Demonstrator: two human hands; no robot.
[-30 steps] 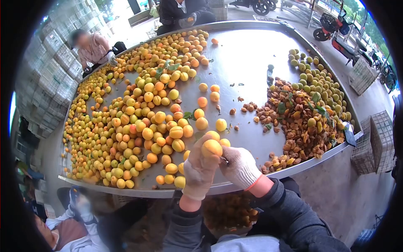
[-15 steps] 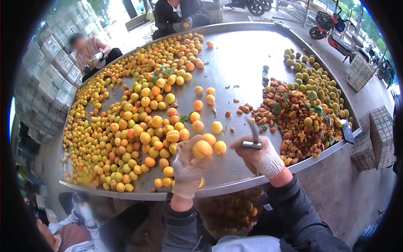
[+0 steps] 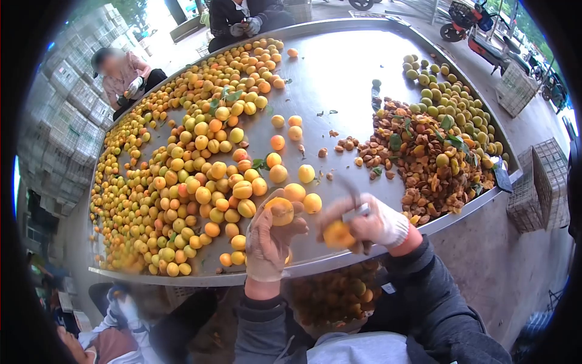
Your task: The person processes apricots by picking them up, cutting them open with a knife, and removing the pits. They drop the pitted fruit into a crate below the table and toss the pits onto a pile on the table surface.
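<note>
My left hand [image 3: 267, 250], in a pale work glove, is closed around an apricot half [image 3: 280, 212], its cut face partly showing. Close beside it, my gloved right hand [image 3: 379, 222] grips a small curved knife [image 3: 355, 213]; the blade is smeared by motion. Another piece of apricot [image 3: 338, 235], also blurred, is held at the fingers of that hand. Two whole apricots [image 3: 312, 203] rest on the metal table just beyond my hands. A large heap of apricots [image 3: 200, 182] spreads to the left.
On the table's right lie a brown pile of pits and scraps [image 3: 418, 164] and greenish fruit [image 3: 454, 103]. The raised metal rim [image 3: 212, 280] runs before me. Below it sits a container of fruit [image 3: 333, 297]. Co-workers sit around; crates [image 3: 539, 188] stand right.
The whole apricot in my left hand is now divided, with a piece at my right hand. My right hand has come in toward the left, and the view has shifted slightly.
</note>
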